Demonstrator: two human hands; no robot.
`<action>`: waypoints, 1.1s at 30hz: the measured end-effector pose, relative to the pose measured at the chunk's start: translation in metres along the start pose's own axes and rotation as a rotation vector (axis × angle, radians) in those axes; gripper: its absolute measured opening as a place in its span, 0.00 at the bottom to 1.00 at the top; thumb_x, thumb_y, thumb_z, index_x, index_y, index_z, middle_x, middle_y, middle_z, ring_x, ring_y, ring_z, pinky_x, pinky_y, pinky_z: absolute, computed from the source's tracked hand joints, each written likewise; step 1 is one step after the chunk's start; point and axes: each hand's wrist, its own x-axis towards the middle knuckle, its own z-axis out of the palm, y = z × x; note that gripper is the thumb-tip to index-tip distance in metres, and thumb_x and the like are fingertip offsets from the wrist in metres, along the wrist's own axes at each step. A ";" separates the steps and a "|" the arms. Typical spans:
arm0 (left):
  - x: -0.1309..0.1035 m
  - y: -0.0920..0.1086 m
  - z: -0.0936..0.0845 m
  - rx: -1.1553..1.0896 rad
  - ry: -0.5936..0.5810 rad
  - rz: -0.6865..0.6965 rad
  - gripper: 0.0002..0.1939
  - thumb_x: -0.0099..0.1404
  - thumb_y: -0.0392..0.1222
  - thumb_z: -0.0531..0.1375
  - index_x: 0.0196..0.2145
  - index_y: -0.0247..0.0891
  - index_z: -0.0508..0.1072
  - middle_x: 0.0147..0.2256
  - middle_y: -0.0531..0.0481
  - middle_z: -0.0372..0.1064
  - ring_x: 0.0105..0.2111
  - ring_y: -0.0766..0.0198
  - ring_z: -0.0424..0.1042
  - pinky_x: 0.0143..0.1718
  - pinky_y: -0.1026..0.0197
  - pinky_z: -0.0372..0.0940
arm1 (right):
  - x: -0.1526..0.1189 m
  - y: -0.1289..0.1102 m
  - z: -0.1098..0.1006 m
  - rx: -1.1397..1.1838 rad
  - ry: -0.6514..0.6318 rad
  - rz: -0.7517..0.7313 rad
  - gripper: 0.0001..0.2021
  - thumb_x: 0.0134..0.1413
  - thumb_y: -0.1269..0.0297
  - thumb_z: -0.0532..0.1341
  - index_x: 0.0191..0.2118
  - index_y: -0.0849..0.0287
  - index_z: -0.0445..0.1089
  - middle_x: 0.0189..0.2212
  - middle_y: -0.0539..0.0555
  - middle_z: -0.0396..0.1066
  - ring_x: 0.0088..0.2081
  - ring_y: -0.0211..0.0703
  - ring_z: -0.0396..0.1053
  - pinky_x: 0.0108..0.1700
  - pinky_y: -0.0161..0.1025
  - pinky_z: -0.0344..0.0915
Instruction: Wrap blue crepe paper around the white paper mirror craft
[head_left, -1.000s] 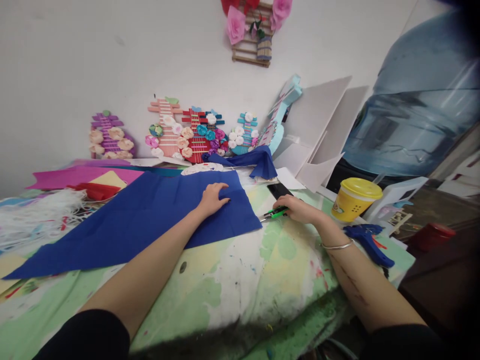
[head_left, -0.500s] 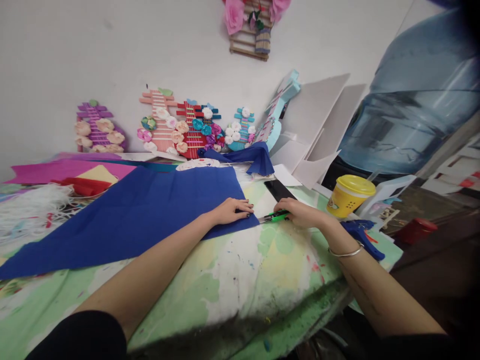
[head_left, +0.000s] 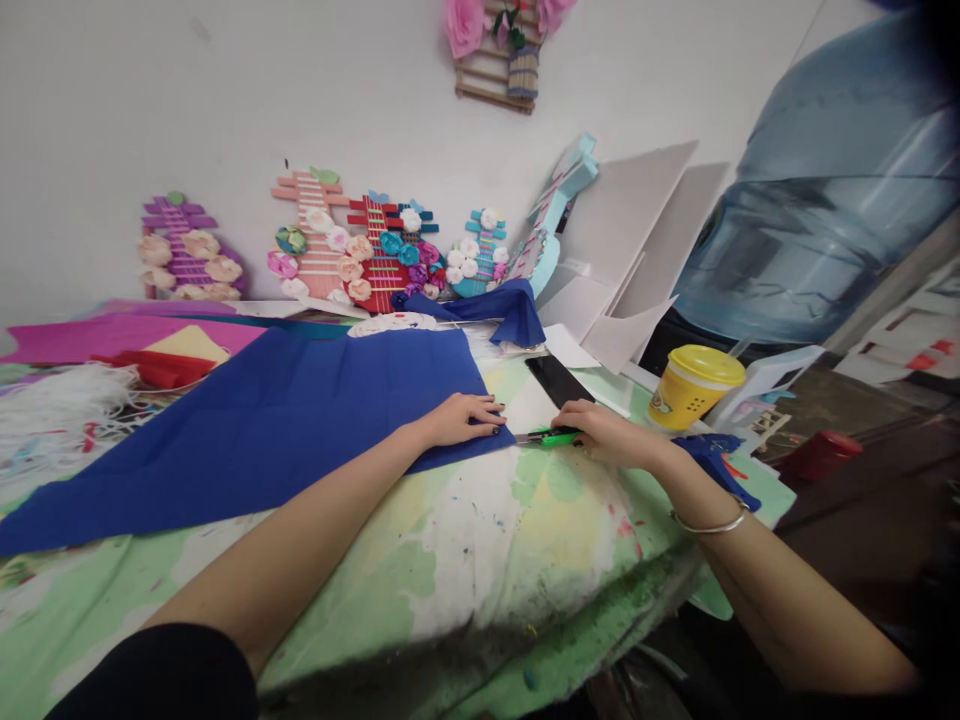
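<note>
1. A large blue sheet (head_left: 300,410) lies spread across the table, its near right corner at the metal tip of a green-and-black cutting tool (head_left: 556,437). The work in hand looks like placing the tool at that corner — scissors or a knife, I can't quite tell, as fingers and distance obscure its shape.
2. The left hand (head_left: 463,420) rests palm down on the sheet beside the corner, fingers loosely bent, gripping nothing. The right hand (head_left: 607,435) is closed around the tool's handle.
3. To my eye, any cut from here calls for a flat, taut edge, a steady blade and left fingertips kept out of its line.
4. Beneath is a green and white cover (head_left: 465,540), paint-marked and rumpled along the near edge. A black slab (head_left: 559,378), perhaps a phone, lies beyond the right hand; a yellow cup (head_left: 694,388) and a blue glue gun (head_left: 720,465) are farther right.
5. White strings (head_left: 67,410) are heaped at the left. Flower-trimmed guitar shapes (head_left: 315,240) stand against the pale wall (head_left: 225,80), pale boards (head_left: 630,200) lean nearby, and a big water bottle (head_left: 810,230) looms at the right.
</note>
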 end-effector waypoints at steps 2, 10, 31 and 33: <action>0.000 0.000 0.000 -0.008 -0.003 -0.006 0.16 0.64 0.46 0.56 0.47 0.41 0.74 0.54 0.47 0.66 0.59 0.59 0.59 0.59 0.56 0.55 | -0.004 -0.002 -0.003 -0.010 0.008 0.005 0.24 0.39 0.85 0.52 0.44 0.62 0.69 0.40 0.59 0.66 0.43 0.49 0.62 0.44 0.43 0.60; 0.000 -0.005 0.000 -0.084 -0.002 -0.035 0.16 0.64 0.46 0.56 0.47 0.41 0.74 0.53 0.48 0.66 0.59 0.60 0.58 0.59 0.56 0.54 | -0.015 -0.005 -0.004 -0.011 0.058 0.051 0.21 0.43 0.83 0.52 0.44 0.61 0.68 0.39 0.60 0.65 0.42 0.49 0.63 0.42 0.43 0.60; 0.001 -0.009 -0.002 -0.237 0.020 -0.050 0.18 0.65 0.49 0.55 0.48 0.38 0.74 0.52 0.45 0.67 0.58 0.58 0.60 0.60 0.54 0.54 | 0.012 -0.006 0.007 -0.001 0.047 0.035 0.24 0.41 0.85 0.52 0.46 0.60 0.67 0.42 0.59 0.65 0.45 0.50 0.61 0.45 0.44 0.59; 0.001 -0.009 -0.002 -0.218 0.012 -0.049 0.17 0.65 0.48 0.55 0.48 0.39 0.74 0.52 0.46 0.67 0.59 0.59 0.59 0.60 0.54 0.54 | 0.016 -0.011 0.009 -0.020 0.040 0.039 0.24 0.42 0.85 0.52 0.46 0.60 0.66 0.43 0.60 0.65 0.45 0.50 0.61 0.45 0.44 0.58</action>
